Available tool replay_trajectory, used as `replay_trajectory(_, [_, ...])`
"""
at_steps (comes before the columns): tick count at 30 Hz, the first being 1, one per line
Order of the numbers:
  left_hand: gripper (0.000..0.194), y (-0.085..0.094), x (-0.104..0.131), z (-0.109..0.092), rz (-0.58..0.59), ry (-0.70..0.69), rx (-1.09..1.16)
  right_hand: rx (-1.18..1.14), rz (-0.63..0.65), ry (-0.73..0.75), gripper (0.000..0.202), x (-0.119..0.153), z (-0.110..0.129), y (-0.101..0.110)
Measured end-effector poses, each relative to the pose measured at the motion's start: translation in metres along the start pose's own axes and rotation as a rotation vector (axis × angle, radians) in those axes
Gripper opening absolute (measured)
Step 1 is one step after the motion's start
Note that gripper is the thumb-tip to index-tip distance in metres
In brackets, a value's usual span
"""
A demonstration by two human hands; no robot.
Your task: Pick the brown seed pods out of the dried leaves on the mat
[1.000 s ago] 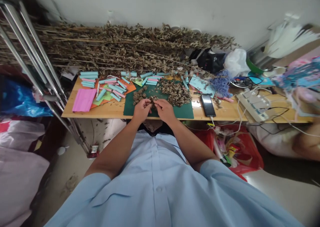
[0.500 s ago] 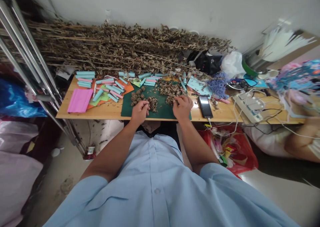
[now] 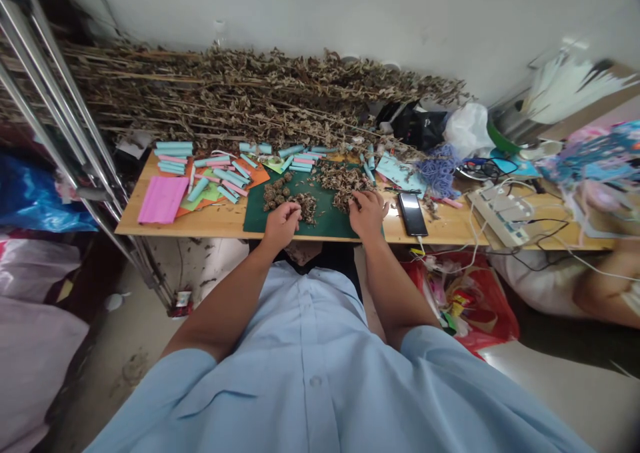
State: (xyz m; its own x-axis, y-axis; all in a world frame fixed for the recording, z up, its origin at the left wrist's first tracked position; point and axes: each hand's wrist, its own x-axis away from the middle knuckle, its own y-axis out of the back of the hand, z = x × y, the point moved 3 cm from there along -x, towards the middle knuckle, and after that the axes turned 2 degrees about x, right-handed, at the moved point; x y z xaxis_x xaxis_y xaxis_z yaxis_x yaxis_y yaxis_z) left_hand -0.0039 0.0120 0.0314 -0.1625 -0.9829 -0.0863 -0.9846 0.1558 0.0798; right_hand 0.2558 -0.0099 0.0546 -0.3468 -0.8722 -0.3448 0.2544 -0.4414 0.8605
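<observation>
My left hand (image 3: 281, 226) is closed at the near side of a green cutting mat (image 3: 327, 223), thumb and fingers pressed together. Whatever it may hold is hidden. Just beyond it lie a small heap of crumbled dried leaves (image 3: 306, 208) and several round brownish clumps (image 3: 274, 192). My right hand (image 3: 368, 214) rests at the mat's right side with its fingers apart, fingertips touching the near edge of a larger pile of dried leaves (image 3: 340, 178).
Rolled blue and pink papers (image 3: 233, 176) and a pink sheet (image 3: 160, 200) lie left. Dried stalks (image 3: 240, 93) line the back. To the right are a phone (image 3: 413, 213), purple yarn (image 3: 439, 172) and a power strip (image 3: 500, 216). Another person's arm (image 3: 605, 280) is far right.
My right hand's fingers have spread from a pinch at the leaf pile. My left hand stays closed in nearly the same place. The whole view has shifted slightly.
</observation>
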Motion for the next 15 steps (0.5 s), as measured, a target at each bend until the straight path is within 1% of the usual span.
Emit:
replay_trajectory(3, [0.015,0.0,0.0,-0.001,0.0,-0.007,-0.01,-0.001,0.034,0.009,0.031,0.0,0.0,-0.002])
replay_trajectory(6, [0.015,0.0,0.001,-0.002,0.006,-0.003,-0.001,-0.032,-0.012,-0.015,0.032,-0.001,-0.001,0.0])
replay_trajectory(9, [0.015,0.0,0.001,-0.001,0.011,0.0,-0.005,-0.11,-0.073,-0.038,0.033,-0.004,-0.002,0.007])
replay_trajectory(13, [0.015,0.0,0.001,0.0,0.016,-0.011,-0.007,-0.365,-0.133,-0.043,0.033,-0.007,0.001,0.018])
replay_trajectory(15, [0.016,-0.001,0.0,0.001,0.018,-0.009,0.017,-0.533,-0.112,-0.082,0.033,-0.004,0.008,0.019])
